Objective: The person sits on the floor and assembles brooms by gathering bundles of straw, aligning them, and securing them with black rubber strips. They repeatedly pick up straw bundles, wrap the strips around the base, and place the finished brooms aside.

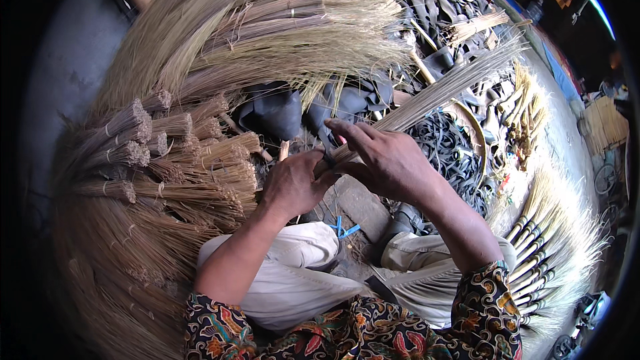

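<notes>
A thin bundle of pale straw [460,83] slants from my hands toward the upper right, its loose ends fanning out. My left hand [291,185] closes on the near end of the bundle, fingers and thumb pressed together there. Wrapped over that end is a dark strip [328,157], seemingly rubber, partly hidden by my fingers. My right hand [390,163] grips the bundle just beyond the strip, its thumb beneath and its index finger raised along the top. Both hands meet above the ground between my bent legs.
Tied straw bundles [140,137] crowd the left, and longer sheaves [287,33] lie across the far side. Black rubber scraps [433,3] and a heap of cut strips [440,150] are ahead and right. Several hand brooms [530,260] rest by my right knee; blue ties [343,228] lie between my legs.
</notes>
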Action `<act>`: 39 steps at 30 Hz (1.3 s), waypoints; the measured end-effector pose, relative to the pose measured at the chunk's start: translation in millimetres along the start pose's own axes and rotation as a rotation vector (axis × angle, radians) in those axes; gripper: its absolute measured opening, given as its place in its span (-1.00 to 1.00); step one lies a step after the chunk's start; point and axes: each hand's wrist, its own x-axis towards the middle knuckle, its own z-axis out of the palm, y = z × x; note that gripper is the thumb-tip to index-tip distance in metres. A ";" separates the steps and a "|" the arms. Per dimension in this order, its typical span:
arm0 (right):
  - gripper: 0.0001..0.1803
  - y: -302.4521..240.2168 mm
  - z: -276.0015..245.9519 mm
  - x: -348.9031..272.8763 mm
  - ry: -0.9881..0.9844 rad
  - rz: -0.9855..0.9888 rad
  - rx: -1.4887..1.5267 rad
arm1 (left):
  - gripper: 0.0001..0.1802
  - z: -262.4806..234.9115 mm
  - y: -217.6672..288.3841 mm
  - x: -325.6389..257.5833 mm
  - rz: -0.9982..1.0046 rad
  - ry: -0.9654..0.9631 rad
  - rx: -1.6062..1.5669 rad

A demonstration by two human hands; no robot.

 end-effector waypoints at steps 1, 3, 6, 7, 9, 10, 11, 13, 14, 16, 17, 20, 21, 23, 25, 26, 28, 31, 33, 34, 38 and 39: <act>-0.46 1.0 3.7 4.5 0.021 -0.068 -0.038 | -0.67 0.2 -0.7 -0.2 0.039 0.028 -0.041; -0.57 3.7 9.8 12.7 0.009 -0.118 -0.065 | -0.68 0.4 -2.2 -1.2 0.059 0.050 -0.107; -0.75 5.8 14.1 15.2 -0.002 -0.169 -0.070 | -0.67 1.6 -4.6 -3.0 0.040 0.070 -0.109; -0.76 6.4 14.9 13.4 -0.011 -0.147 -0.082 | -0.66 2.3 -5.6 -3.1 0.010 0.067 -0.131; -0.78 7.6 18.7 7.5 -0.059 -0.031 -0.134 | -0.64 4.1 -8.2 -2.0 -0.027 0.054 -0.172; -0.76 9.1 21.9 4.4 -0.153 0.033 -0.143 | -0.60 5.2 -9.7 -0.5 -0.077 0.042 -0.217; -0.81 11.7 24.5 -0.1 -0.231 0.090 -0.067 | -0.59 5.7 -11.7 0.9 -0.054 0.081 -0.223; -0.85 17.2 33.1 -5.9 -0.162 0.023 0.173 | -0.58 7.1 -15.0 4.4 -0.311 -0.018 -0.517; -0.85 20.4 36.4 -9.6 -0.104 0.021 0.304 | -0.57 8.1 -16.0 6.3 -0.377 -0.008 -0.600; -0.83 23.1 45.1 -15.7 0.011 -0.003 0.319 | -0.48 9.4 -17.5 8.3 -0.397 -0.059 -0.916; -0.82 23.1 49.1 -18.2 0.023 0.061 0.322 | -0.46 10.1 -17.6 8.9 -0.428 -0.096 -1.057; -0.80 10.5 63.4 -22.7 0.168 0.043 0.421 | -0.50 12.6 -14.3 9.6 -0.350 0.059 -1.164; -0.79 7.4 66.2 -21.0 0.166 0.062 0.435 | -0.52 13.5 -12.2 10.6 -0.353 0.083 -1.119; -0.77 2.5 70.3 -14.7 0.247 0.096 0.447 | -0.57 13.2 -8.9 12.3 -0.283 0.129 -1.083; -0.76 -1.9 72.7 -8.2 0.315 0.167 0.419 | -0.65 12.1 -6.6 15.5 -0.176 0.128 -1.009; -0.76 -4.2 73.8 -5.0 0.373 0.220 0.325 | -0.65 11.2 -6.0 17.1 -0.207 0.134 -0.995; -0.73 -10.5 76.2 -2.3 0.490 0.272 0.263 | -0.65 9.7 -5.4 20.6 -0.282 0.159 -1.000; -0.67 -18.7 81.0 1.0 0.500 0.309 0.284 | -0.64 10.1 -4.5 23.3 -0.208 0.228 -0.924; -0.67 -23.4 84.7 3.8 0.551 0.325 0.294 | -0.60 11.5 -4.1 23.8 -0.201 0.234 -0.937; -0.66 -25.2 86.3 5.1 0.558 0.325 0.277 | -0.60 12.0 -4.0 23.6 -0.192 0.233 -0.912; -0.68 -24.4 87.5 13.2 0.556 0.327 0.157 | -0.55 15.0 -5.1 24.4 -0.137 0.235 -0.846; -0.69 -21.9 85.9 14.9 0.562 0.314 0.124 | -0.55 14.8 -6.1 24.5 -0.120 0.210 -0.810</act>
